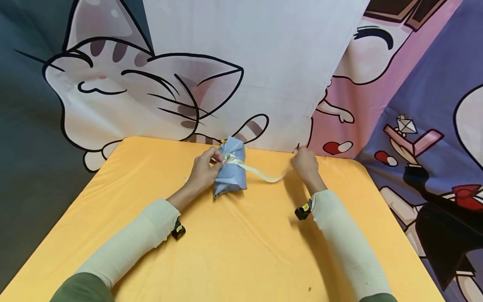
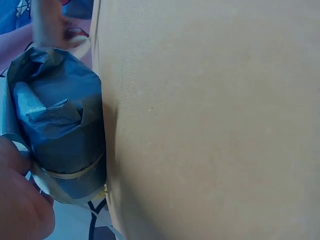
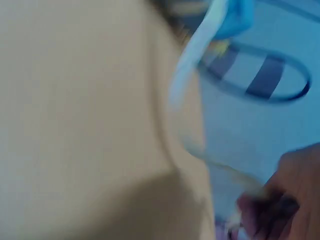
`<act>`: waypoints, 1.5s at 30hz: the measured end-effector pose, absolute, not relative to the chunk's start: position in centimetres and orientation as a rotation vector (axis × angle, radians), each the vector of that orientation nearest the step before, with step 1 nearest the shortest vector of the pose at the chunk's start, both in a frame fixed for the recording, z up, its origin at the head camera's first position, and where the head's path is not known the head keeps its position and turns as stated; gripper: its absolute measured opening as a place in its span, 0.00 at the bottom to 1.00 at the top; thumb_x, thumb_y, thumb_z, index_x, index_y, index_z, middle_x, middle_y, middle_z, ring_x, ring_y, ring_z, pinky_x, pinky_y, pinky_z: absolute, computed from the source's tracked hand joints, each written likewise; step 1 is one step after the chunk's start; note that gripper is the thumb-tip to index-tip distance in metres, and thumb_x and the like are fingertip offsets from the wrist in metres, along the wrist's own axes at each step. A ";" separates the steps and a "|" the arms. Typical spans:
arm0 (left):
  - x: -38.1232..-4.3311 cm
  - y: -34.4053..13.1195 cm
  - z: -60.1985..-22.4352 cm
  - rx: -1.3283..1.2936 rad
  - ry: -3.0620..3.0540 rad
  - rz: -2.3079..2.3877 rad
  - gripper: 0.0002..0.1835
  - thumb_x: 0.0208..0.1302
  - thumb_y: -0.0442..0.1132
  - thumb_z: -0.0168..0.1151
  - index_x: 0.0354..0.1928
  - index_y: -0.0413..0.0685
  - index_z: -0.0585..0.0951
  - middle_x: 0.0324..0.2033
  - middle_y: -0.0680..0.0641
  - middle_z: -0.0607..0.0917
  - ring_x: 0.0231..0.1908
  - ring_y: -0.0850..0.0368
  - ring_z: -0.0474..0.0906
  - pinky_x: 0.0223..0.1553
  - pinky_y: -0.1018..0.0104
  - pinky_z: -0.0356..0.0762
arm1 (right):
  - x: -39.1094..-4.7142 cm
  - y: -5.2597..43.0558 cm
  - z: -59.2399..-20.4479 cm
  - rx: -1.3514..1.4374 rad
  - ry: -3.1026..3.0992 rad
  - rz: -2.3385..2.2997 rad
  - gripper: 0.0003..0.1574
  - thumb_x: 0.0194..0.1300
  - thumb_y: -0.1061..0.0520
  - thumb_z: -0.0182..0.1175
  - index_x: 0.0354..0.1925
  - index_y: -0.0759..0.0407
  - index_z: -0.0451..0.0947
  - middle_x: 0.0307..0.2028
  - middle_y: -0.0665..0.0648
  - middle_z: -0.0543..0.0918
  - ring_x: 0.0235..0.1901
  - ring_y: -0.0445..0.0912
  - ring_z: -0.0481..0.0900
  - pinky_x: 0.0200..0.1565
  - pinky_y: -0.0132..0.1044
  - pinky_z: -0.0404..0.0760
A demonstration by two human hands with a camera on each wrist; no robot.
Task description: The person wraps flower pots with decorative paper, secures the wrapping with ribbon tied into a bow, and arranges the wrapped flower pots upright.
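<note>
A blue paper-wrapped bundle (image 1: pixel 231 178) lies toward the back of the yellow-covered table, folded at its near end. Pale yellow ribbon (image 1: pixel 260 173) circles its middle, and one length trails off to the right. My left hand (image 1: pixel 205 168) pinches the ribbon at the bundle's left side. To the right, my right hand (image 1: pixel 305 164) grips the free end of that ribbon, which sags between the two. The left wrist view shows the crumpled end of the bundle (image 2: pixel 65 115) close by the left hand (image 2: pixel 22 200). In the right wrist view the right hand (image 3: pixel 272 212) is blurred.
The yellow cloth (image 1: pixel 226 247) covers the table. Behind it hangs a printed curtain (image 1: pixel 279 75) with cartoon figures, close to the table's back edge. Dark wrist cameras (image 1: pixel 303 211) sit on both wrists. A small dark speck (image 1: pixel 310 289) lies near the front.
</note>
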State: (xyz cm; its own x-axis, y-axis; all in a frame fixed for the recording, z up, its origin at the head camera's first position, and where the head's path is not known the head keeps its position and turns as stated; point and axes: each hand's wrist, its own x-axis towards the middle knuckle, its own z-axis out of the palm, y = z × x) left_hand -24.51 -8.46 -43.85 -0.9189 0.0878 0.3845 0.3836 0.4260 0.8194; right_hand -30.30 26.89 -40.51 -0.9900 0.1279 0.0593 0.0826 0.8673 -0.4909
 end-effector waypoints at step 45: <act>-24.6 -9.5 -44.3 -0.389 -2.388 -1.392 0.08 0.74 0.32 0.75 0.38 0.49 0.85 0.37 0.45 0.83 0.44 0.46 0.75 0.54 0.56 0.65 | -28.3 11.4 -40.2 1.065 -2.587 0.947 0.17 0.75 0.51 0.77 0.56 0.57 0.94 0.75 0.62 0.84 0.78 0.62 0.74 0.85 0.66 0.58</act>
